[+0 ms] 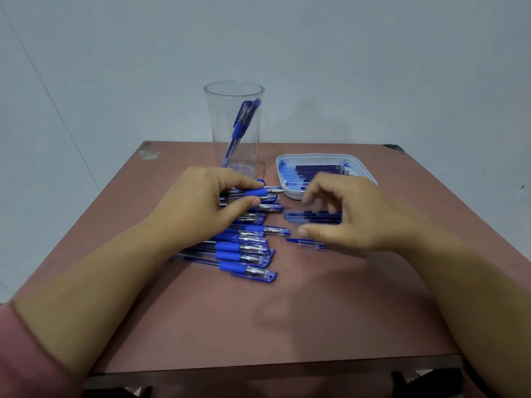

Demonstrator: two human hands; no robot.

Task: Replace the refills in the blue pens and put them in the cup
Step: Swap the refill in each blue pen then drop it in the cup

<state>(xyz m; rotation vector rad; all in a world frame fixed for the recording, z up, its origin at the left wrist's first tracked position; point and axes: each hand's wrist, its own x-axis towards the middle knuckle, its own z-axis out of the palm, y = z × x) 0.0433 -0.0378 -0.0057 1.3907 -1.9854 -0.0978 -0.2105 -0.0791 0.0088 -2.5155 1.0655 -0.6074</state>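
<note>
A clear plastic cup (234, 110) stands at the back of the table with two blue pens (240, 124) leaning inside. Several capped blue pens (247, 248) lie in a row at the table's middle. My left hand (201, 205) pinches an uncapped blue pen (258, 192) at its rubber grip, tip pointing right, at the far end of the row. My right hand (344, 214) hovers blurred, fingers loosely curled, over several loose dark blue refills (310, 217). A pen cap (307, 243) lies just below its thumb.
A white shallow tray (365, 175) with ink stains holds several more refills at the back right. The brown table (258, 317) ends close to me, and a pale wall rises right behind the cup.
</note>
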